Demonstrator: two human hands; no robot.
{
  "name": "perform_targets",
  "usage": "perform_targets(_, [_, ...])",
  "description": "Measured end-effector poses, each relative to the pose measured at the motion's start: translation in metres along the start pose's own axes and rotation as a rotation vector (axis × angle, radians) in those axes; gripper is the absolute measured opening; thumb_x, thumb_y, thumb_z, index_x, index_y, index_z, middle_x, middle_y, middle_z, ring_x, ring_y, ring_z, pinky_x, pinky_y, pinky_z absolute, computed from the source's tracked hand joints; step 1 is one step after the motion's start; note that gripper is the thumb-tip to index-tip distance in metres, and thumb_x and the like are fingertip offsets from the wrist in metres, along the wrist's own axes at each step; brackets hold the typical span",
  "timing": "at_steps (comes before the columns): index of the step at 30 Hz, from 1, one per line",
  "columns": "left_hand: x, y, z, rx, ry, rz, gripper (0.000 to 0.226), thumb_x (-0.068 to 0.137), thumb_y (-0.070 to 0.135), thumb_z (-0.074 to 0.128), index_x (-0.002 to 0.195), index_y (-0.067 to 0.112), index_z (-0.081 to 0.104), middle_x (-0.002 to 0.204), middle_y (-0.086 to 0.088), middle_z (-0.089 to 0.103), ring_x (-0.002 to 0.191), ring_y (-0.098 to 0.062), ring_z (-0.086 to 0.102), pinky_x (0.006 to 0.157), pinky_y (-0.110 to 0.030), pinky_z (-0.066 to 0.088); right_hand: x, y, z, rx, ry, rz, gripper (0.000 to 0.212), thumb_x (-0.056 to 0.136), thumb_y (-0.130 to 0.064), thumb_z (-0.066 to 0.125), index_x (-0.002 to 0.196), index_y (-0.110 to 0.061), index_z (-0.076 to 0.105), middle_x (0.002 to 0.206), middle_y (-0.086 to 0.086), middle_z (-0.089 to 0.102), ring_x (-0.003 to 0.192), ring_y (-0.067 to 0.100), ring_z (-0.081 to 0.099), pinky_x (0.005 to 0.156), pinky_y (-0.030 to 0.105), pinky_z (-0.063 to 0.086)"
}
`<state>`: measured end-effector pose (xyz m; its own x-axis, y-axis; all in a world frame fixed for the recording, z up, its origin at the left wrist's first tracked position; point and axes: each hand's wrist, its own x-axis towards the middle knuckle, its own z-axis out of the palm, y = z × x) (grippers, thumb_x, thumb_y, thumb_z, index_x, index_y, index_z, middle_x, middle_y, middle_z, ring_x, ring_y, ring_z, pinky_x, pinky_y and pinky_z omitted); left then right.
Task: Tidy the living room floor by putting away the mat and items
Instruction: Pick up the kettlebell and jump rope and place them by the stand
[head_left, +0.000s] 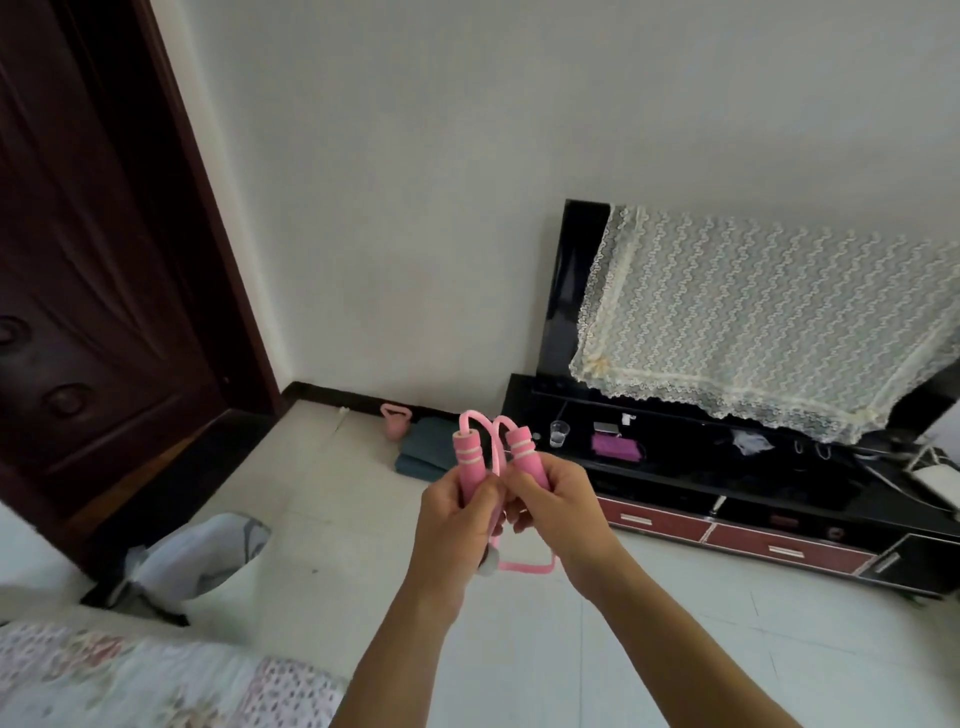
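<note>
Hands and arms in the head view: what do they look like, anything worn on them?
The left hand and right hand are bare, and so are the left forearm and right forearm up to the frame edge. No sleeve, glove, ring, watch or bracelet shows.

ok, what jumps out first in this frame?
The pink skipping rope in mid-frame: the left hand and right hand each grip one handle upright, side by side, with the cord looping below. On the right, a lace cloth drapes a television on a black stand. By the far wall sit a pink kettlebell and a folded mat.
</note>
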<state>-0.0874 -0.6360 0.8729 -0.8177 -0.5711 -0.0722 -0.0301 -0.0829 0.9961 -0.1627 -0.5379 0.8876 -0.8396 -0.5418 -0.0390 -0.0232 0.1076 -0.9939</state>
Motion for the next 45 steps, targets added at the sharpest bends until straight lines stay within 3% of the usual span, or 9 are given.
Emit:
perform_targets(3, [0.058, 0.002, -0.024, -0.017, -0.011, -0.004, 0.025, 0.097, 0.021, 0.062, 0.094, -0.003, 0.064, 0.086, -0.032, 0.062, 0.071, -0.031, 0.060, 0.066, -0.036, 0.055, 0.055, -0.005, 0.022, -0.021, -0.011, -0.002, 0.021, 0.096, -0.003, 0.055, 0.077, -0.003, 0.064, 0.064, 0.010, 0.062, 0.059, 0.021, 0.058, 0.054, 0.029, 0.047])
perform_targets(6, [0.099, 0.008, -0.038, -0.022, -0.019, 0.000, 0.024, 0.096, 0.018, 0.063, 0.092, -0.005, 0.063, 0.083, -0.033, 0.058, 0.068, -0.023, 0.056, 0.060, -0.028, 0.051, 0.099, -0.006, 0.036, -0.027, -0.005, 0.001, 0.017, 0.095, -0.004, 0.057, 0.080, -0.001, 0.064, 0.065, 0.013, 0.062, 0.059, 0.021, 0.057, 0.057, 0.033, 0.048])
perform_targets(16, [0.262, -0.010, -0.075, -0.004, 0.080, -0.092, 0.023, 0.094, 0.017, 0.065, 0.091, -0.006, 0.062, 0.085, -0.036, 0.059, 0.069, -0.028, 0.057, 0.067, -0.041, 0.052, 0.268, 0.014, 0.084, -0.045, -0.084, 0.024, 0.019, 0.093, 0.002, 0.055, 0.076, -0.003, 0.063, 0.061, 0.010, 0.065, 0.053, 0.016, 0.060, 0.050, 0.026, 0.047])
perform_targets(24, [0.407, 0.002, -0.066, 0.053, 0.144, -0.091, 0.016, 0.097, 0.019, 0.064, 0.094, 0.004, 0.070, 0.086, -0.025, 0.069, 0.076, -0.031, 0.070, 0.072, -0.042, 0.060, 0.423, 0.015, 0.084, 0.083, -0.173, 0.051, 0.028, 0.097, -0.028, 0.064, 0.086, -0.002, 0.068, 0.077, 0.022, 0.069, 0.066, 0.027, 0.065, 0.073, 0.051, 0.057])
perform_targets(31, [0.510, 0.004, -0.087, 0.075, 0.204, -0.127, 0.009, 0.096, 0.018, 0.064, 0.092, 0.012, 0.070, 0.078, -0.008, 0.072, 0.068, -0.011, 0.070, 0.059, -0.018, 0.056, 0.533, 0.015, 0.114, 0.087, -0.255, 0.133, 0.053, 0.102, -0.046, 0.050, 0.096, 0.004, 0.066, 0.090, 0.029, 0.067, 0.075, 0.041, 0.066, 0.080, 0.054, 0.057])
perform_targets(35, [0.567, -0.005, -0.115, 0.051, 0.225, -0.154, 0.015, 0.097, 0.028, 0.063, 0.091, 0.015, 0.069, 0.083, -0.010, 0.071, 0.071, -0.015, 0.068, 0.059, -0.018, 0.055, 0.588, 0.019, 0.138, 0.132, -0.287, 0.193, 0.063, 0.102, -0.049, 0.047, 0.100, 0.012, 0.061, 0.095, 0.033, 0.066, 0.079, 0.041, 0.066, 0.084, 0.057, 0.055])
perform_targets(38, [0.612, -0.015, -0.142, 0.002, 0.188, -0.197, 0.042, 0.102, 0.048, 0.047, 0.099, 0.013, 0.069, 0.088, -0.013, 0.073, 0.081, -0.024, 0.072, 0.072, -0.032, 0.062, 0.629, 0.020, 0.166, 0.075, -0.266, 0.215, 0.071, 0.097, -0.057, 0.047, 0.099, 0.014, 0.058, 0.099, 0.034, 0.064, 0.089, 0.052, 0.063, 0.091, 0.059, 0.053])
perform_targets(41, [0.666, -0.025, -0.174, -0.049, 0.194, -0.259, 0.039, 0.101, 0.039, 0.047, 0.101, 0.005, 0.067, 0.093, -0.022, 0.071, 0.086, -0.038, 0.071, 0.079, -0.051, 0.060, 0.673, 0.022, 0.198, 0.071, -0.233, 0.218, 0.055, 0.100, -0.045, 0.048, 0.098, 0.008, 0.064, 0.094, 0.031, 0.065, 0.078, 0.042, 0.060, 0.088, 0.060, 0.052])
perform_targets(45, [0.719, -0.024, -0.204, 0.030, 0.147, -0.191, 0.031, 0.102, 0.029, 0.049, 0.094, 0.006, 0.068, 0.087, -0.022, 0.067, 0.072, -0.023, 0.066, 0.067, -0.032, 0.055, 0.722, 0.026, 0.227, 0.025, -0.228, 0.211, 0.025, 0.104, -0.017, 0.050, 0.099, -0.005, 0.072, 0.083, 0.017, 0.068, 0.073, 0.020, 0.063, 0.070, 0.036, 0.054])
